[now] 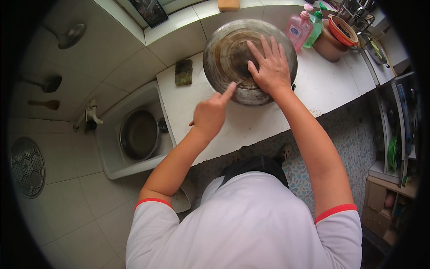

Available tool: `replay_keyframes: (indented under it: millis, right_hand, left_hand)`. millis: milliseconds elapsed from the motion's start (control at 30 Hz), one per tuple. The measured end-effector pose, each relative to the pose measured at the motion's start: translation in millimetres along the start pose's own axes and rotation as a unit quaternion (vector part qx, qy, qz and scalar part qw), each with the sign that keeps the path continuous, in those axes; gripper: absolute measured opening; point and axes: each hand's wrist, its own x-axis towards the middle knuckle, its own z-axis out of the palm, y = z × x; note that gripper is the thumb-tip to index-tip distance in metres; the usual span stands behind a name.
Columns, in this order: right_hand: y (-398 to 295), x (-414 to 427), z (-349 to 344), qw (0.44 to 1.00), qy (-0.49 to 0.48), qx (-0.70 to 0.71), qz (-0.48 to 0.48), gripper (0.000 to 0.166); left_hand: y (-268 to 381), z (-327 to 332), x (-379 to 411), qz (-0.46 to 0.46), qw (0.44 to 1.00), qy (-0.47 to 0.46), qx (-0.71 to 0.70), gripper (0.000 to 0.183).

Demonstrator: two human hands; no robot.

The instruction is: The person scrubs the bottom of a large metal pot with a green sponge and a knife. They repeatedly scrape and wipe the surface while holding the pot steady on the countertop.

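Note:
A large round metal pan [228, 50] lies upside down on the white countertop, its bottom scorched brown and black with scraped streaks near the front. My right hand [272, 70] presses flat on this bottom, fingers spread. At the pan's front left, my left hand [210, 112] is closed with its index finger stretched forward to the surface. A dark reddish-brown end [191, 123] of a small handled tool sticks out behind that fist. The rest of the tool is mostly hidden, so its kind is unclear. A small dark piece of the pan's handle [293, 87] shows at the right rim.
Left of the counter [181, 111], a sink [111, 168] holds a metal basin [139, 134] below a tap [93, 112]. A dark green scouring pad [183, 72] lies near the wall. Pink [299, 32] and green [314, 30] pump bottles and a brown pot [331, 48] stand right of the pan.

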Motion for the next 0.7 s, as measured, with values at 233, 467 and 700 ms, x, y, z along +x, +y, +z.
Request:
replay_keyframes:
  millis: [233, 467, 700]
  right_hand:
    - [2, 1, 1, 1.0, 0.014, 0.015, -0.001, 0.056]
    - [1, -2, -1, 1.0, 0.015, 0.014, -0.004, 0.054]
    - [3, -1, 1, 0.999, 0.028, 0.018, -0.008, 0.054]
  left_hand:
    - [-39, -5, 26, -0.056, 0.998, 0.015, 0.008, 0.064]
    - [-14, 7, 15, -0.006, 0.999, 0.033, -0.022, 0.065]
    - [7, 5, 26, -0.015, 1.0, 0.007, -0.004, 0.062]
